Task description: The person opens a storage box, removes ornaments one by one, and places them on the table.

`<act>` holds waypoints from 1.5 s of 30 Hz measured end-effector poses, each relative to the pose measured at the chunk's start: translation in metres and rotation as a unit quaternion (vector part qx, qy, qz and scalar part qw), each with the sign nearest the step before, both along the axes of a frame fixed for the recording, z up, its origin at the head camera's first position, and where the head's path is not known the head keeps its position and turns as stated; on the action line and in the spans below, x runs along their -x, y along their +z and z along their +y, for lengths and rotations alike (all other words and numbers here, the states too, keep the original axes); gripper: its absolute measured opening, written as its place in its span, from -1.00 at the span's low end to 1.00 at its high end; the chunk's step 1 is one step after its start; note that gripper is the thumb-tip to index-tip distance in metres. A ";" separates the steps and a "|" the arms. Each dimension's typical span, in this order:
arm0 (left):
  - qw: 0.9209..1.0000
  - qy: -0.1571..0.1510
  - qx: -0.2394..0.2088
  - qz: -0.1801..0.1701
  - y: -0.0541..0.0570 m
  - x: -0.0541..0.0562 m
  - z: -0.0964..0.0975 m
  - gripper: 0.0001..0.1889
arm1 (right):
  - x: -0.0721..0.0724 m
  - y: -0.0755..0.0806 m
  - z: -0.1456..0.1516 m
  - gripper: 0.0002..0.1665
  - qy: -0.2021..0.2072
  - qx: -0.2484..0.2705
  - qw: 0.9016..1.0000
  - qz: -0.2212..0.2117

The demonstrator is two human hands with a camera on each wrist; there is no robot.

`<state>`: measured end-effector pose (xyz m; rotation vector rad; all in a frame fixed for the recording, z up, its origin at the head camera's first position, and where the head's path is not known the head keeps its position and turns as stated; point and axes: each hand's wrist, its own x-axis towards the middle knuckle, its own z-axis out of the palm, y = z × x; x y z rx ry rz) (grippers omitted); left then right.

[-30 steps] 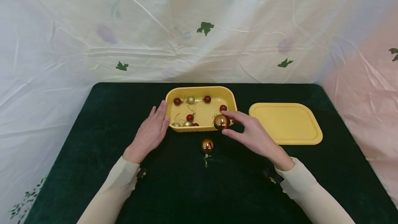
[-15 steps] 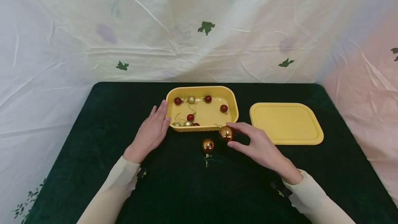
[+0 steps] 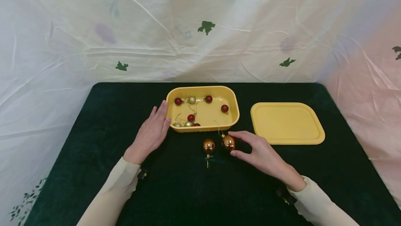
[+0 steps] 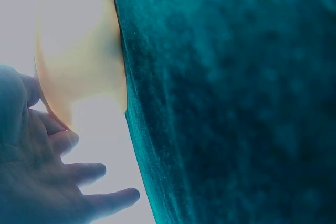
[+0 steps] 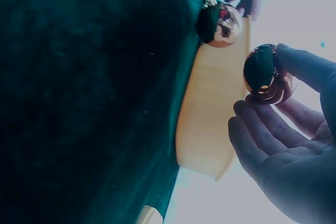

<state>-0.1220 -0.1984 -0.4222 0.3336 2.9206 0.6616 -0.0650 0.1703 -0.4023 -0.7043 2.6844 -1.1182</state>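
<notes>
My right hand point(image 3: 261, 154) has a pinching grip, thumb and fingertips on the sides of a large copper-gold bauble point(image 3: 228, 142), held just in front of the yellow box point(image 3: 206, 129) and, I judge, off the worktop point(image 3: 175, 198). Its shell is glossy and round, so squeezing off-centre could shoot it away, and slackening could drop it to roll. Its thin hanging cord point(image 3: 218, 127) reaches towards the box's near rim; I can't tell whether they touch, but a snag could tug the ball askew. Just beside it lies a second copper-gold bauble point(image 3: 208, 146), which a sideways drift might knock rolling. My left hand point(image 3: 148, 132) rests against the box's left wall, fingers straight, grasping nothing; too firm a push might slide the box and stir the small red baubles point(image 3: 224, 108) inside. Right of the box, the yellow lid point(image 3: 288, 123) lies flat, where a swing of my right hand could nudge it.
</notes>
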 end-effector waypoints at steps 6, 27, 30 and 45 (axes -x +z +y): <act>1.000 -0.004 -0.001 0.004 0.001 0.001 -0.001 -0.30 | 0.002 -0.007 -0.002 -0.34 0.009 -0.011 1.000 -0.012; 1.000 -0.014 0.004 0.009 0.001 0.001 -0.001 -0.29 | 0.008 -0.018 -0.008 -0.32 0.035 -0.028 0.999 -0.029; 1.000 -0.018 0.007 0.014 0.000 0.001 -0.001 -0.30 | 0.008 -0.019 -0.009 -0.31 0.036 -0.028 0.998 -0.038; 0.999 -0.023 0.008 0.023 -0.001 0.001 -0.001 -0.31 | 0.011 -0.024 -0.010 -0.33 0.042 -0.048 0.997 -0.047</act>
